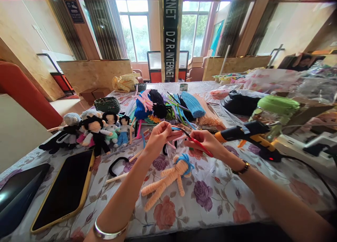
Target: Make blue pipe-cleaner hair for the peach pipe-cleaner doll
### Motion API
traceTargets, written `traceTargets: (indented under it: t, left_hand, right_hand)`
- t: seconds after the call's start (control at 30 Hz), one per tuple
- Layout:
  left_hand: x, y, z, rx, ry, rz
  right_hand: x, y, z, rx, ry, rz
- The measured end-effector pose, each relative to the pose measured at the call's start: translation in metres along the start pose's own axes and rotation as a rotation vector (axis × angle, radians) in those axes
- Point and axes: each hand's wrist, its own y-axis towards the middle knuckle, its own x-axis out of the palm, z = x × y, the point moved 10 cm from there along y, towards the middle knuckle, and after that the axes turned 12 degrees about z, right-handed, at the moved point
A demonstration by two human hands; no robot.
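Note:
My left hand [158, 138] is raised over the flowered tablecloth [216, 196] and pinches a thin blue pipe cleaner [175, 128]. My right hand [206, 143] grips red-handled scissors [196, 143] whose blades point at that pipe cleaner. Just below both hands lies an orange pipe-cleaner doll with blue hair [168, 178]. A curved black pipe cleaner [116, 164] lies to the left of it.
Several finished dolls [97, 129] lie at the left, beside a phone in a yellow case [64, 189] and a dark tablet [18, 194]. Bundles of coloured pipe cleaners [168, 106] lie behind. An orange-black glue gun [250, 135] rests at the right, its cord trailing right.

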Motion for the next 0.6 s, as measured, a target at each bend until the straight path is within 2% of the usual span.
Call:
traceTargets:
  t: [0.4,0.6]
  left_hand:
    - [0.0001,0.0015,0.0019,0.037,-0.009,-0.005]
    - [-0.0014,0.0011,-0.0012,0.012,0.019,0.003]
  right_hand:
    - [-0.0005,0.0019,0.004,-0.031,0.011,0.009]
    - [-0.0004,0.0028,0.0048,-0.044,-0.012,0.011]
